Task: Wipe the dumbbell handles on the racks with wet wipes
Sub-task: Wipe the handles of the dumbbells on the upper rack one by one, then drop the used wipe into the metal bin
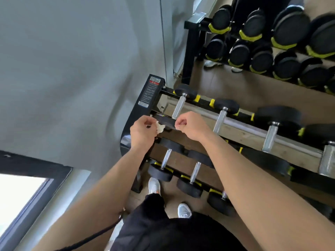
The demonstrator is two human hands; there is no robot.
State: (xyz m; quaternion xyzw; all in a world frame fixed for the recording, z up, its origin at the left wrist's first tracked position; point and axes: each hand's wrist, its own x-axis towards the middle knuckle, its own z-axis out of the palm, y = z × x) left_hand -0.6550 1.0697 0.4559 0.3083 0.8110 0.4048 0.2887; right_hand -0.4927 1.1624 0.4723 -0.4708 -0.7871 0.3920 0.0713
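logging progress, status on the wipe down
Left hand pinches wet wipe at rack end. Right hand curled beside it, grip unclear. Nearest dumbbell handle untouched. Nothing blocking.

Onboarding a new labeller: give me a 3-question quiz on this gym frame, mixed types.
1. Which hand grips the crumpled white wet wipe? A) the left B) the right C) neither
2. True or false: the wipe is pressed on the knurled chrome handle of the leftmost dumbbell on the top tier of the black steel dumbbell rack.
3. Fill in: the small plastic cradles that seat the dumbbell heads on that rack are coloured ___.

Key
1. A: the left hand grips it.
2. False: the wipe sits beside the front head, apart from the handle.
3. Yellow.
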